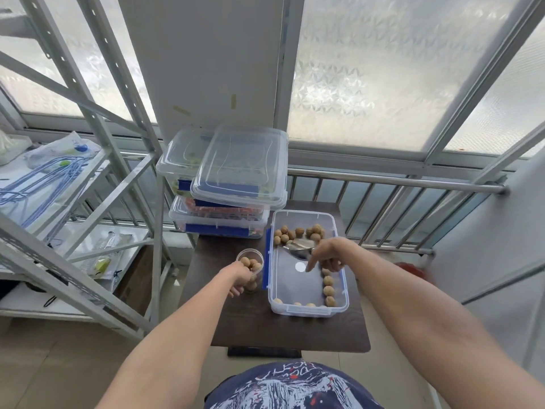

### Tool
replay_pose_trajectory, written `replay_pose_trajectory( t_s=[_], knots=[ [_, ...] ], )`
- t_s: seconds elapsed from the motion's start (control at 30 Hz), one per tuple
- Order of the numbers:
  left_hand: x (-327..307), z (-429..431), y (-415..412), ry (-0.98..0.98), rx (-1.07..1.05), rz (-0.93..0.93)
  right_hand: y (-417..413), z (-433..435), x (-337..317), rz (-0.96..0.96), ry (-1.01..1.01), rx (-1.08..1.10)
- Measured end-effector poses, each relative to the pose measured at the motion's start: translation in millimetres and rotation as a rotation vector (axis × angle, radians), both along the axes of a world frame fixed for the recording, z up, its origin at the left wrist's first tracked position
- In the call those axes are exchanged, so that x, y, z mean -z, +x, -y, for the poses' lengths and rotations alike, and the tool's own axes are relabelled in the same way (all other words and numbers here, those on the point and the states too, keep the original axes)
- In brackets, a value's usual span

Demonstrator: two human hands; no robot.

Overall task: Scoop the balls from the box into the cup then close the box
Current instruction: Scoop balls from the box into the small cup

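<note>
A clear plastic box point(339, 302) with blue latches lies open on a small dark table point(280, 329). Walnut-like brown balls point(298, 233) lie along its far end, right side and near edge. My right hand point(326, 255) is inside the box, gripping a metal scoop point(299, 246) whose blade points left toward the far balls. Left of the box stands a clear cup point(249, 258) holding several balls. My left hand point(240, 280) is wrapped around the cup's near side. The box's lid point(240, 169) seems to rest tilted on the stacked containers behind.
Two stacked clear containers point(218, 219) with blue latches stand at the table's far left. A white metal shelf frame point(97, 202) rises on the left. A metal railing point(398, 184) and frosted windows run behind the table. A red object point(410, 270) sits on the floor at right.
</note>
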State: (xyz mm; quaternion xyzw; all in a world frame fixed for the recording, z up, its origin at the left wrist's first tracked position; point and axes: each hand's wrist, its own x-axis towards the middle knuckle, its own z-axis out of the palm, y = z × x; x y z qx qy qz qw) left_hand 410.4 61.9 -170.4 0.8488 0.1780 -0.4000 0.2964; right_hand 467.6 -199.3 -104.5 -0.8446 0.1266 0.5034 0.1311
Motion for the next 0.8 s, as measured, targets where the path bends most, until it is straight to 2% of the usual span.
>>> replay_pose_trajectory(
  t_s=[0.1,0.17,0.47,0.63,0.73,0.8],
  knots=[
    [11.0,15.7,-0.5,-0.063,-0.033,-0.113,-19.9,13.6,28.6,-0.140,0.118,0.320],
    [14.4,27.1,0.2,-0.076,-0.061,-0.116,-35.3,16.1,40.6,-0.248,0.209,0.522],
    [38.9,74.7,2.3,-0.230,-0.379,-0.066,-53.1,23.2,68.1,-0.449,0.414,1.101],
    [88.7,77.1,12.0,-0.270,-0.600,-0.004,-58.4,25.5,74.6,-0.428,0.405,1.261],
    [96.1,77.9,12.4,-0.326,-0.732,-0.018,-59.5,20.7,87.1,-0.303,0.372,1.196],
    [75.3,80.7,6.9,-0.357,-0.790,-0.053,-53.7,20.8,98.4,-0.211,0.366,1.178]
  ],
)
